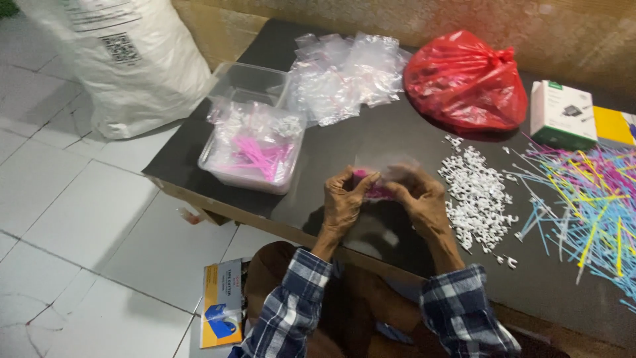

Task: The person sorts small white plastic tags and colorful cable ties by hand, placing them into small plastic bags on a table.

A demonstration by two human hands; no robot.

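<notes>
Left hand [342, 199] and right hand [419, 197] raised close together above the dark counter [371, 142], near its front edge. Both grips narrow, fingertips pinched on a small clear plastic bag [384, 174] with pink pieces inside; bag held between the two hands, a little above the counter surface. Exact contents of the bag too blurred to tell.

Just right of the bag, a heap of small white clips [478, 192] lying loose on the counter. Further right of the bag, a spread of coloured cable ties [589, 205], pink, yellow, blue and green, reaching the frame edge. Left of the bag, a clear plastic tub [255, 149] holding filled small bags with pink ties. Behind the bag, toward the wall, a pile of empty clear bags [348, 76]; to the right of that pile, a knotted red plastic bag [467, 83], and beside it a white and green box [562, 114].

Far left of the bag, on the tiled floor [73, 219], a large white sack [126, 59]. Below the bag, beside the knee, a yellow and blue carton [222, 311] on the floor. Checked sleeves on both forearms.
</notes>
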